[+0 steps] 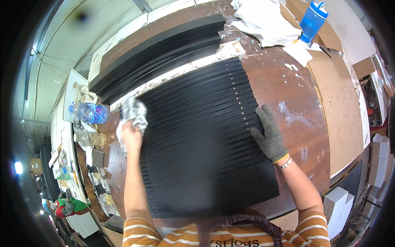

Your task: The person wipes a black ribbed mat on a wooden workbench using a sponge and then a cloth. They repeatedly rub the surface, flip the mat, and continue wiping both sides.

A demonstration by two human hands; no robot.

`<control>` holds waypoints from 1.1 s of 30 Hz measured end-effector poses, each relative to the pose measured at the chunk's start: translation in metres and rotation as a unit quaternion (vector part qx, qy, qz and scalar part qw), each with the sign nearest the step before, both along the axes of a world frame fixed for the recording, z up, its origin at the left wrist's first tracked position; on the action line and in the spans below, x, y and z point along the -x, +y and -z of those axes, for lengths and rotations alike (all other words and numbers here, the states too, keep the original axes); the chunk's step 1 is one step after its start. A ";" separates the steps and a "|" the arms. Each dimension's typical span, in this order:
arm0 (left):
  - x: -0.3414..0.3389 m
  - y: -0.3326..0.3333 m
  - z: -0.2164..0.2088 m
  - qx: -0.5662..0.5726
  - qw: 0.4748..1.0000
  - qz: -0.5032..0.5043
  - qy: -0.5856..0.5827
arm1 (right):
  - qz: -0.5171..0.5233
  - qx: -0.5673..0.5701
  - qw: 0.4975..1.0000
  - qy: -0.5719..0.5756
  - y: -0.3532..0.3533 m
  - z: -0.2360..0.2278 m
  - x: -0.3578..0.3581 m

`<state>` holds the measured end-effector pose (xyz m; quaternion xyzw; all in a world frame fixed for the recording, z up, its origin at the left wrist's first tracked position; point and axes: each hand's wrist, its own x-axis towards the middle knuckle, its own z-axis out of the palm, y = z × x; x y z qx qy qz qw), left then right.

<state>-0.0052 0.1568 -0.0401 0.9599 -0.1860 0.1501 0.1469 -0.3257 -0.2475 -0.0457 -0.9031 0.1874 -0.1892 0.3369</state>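
A broad row of black slats [189, 111] lies side by side in front of me, with a line of pale dots running down its right part. My left hand [131, 138], bare, grips a crumpled white and grey rag [135, 112] at the far left ends of the slats. On the right, my right hand [269, 133] wears a dark grey glove with a yellow cuff. Its fingers are stretched out and rest at the right ends of the slats. A dark blur covers some of the nearer slats.
Beyond the slats lie a white-stained strip [173, 75] and a stack of black mouldings [164, 49]. Bottles, among them a clear one [88, 113], stand at the left. A blue bottle [313, 21] and white cloth [265, 20] sit far right on the brown table [302, 119].
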 end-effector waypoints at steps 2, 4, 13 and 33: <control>-0.001 -0.035 -0.038 0.050 0.995 -0.064 0.052 | 0.022 0.030 0.999 -0.003 -0.019 -0.018 -0.026; 0.006 -0.097 -0.054 0.097 0.993 0.070 0.012 | 0.020 0.059 0.998 -0.006 -0.039 -0.039 -0.070; 0.021 -0.281 0.021 0.017 0.921 0.387 0.051 | -0.020 0.113 0.992 0.051 -0.085 0.017 -0.199; -0.030 -0.028 0.020 -0.007 0.977 0.212 0.016 | -0.001 0.117 0.988 0.098 -0.079 0.003 -0.203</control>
